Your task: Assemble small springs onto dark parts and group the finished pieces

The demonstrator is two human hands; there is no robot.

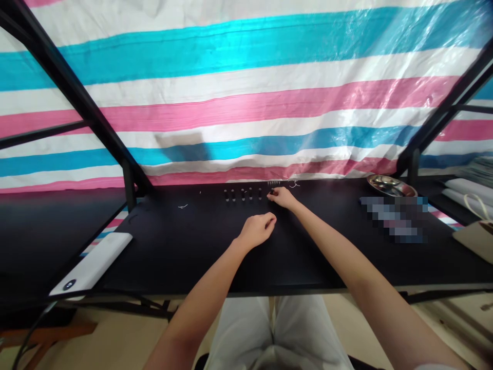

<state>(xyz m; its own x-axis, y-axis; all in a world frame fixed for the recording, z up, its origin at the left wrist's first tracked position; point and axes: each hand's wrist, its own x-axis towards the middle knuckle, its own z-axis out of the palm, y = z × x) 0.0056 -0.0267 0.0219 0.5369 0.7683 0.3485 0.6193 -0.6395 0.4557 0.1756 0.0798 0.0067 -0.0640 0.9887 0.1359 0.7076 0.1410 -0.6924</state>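
Toward the far side of the black table point(185, 252), my right hand point(283, 197) pinches a small black cylinder point(271, 191), partly covered by the fingers. Just left of it, several small dark cylinders with pale ends stand in a loose row, among them one cylinder point(250, 193) near the middle. Behind my right fingers lies a line of tiny silvery pieces point(274, 183). My left hand point(257, 229) is closer to me, over the table, its fingers curled together. Whatever is inside that hand, if anything, is hidden.
Thin white strands point(294, 184) lie at the back, and another strand point(183, 206) at the left. A round metal dish point(392, 186) and a pixelated item point(395, 218) are on the right. A white device point(94, 262) sits at the left edge. Striped sheeting point(246, 108) hangs behind.
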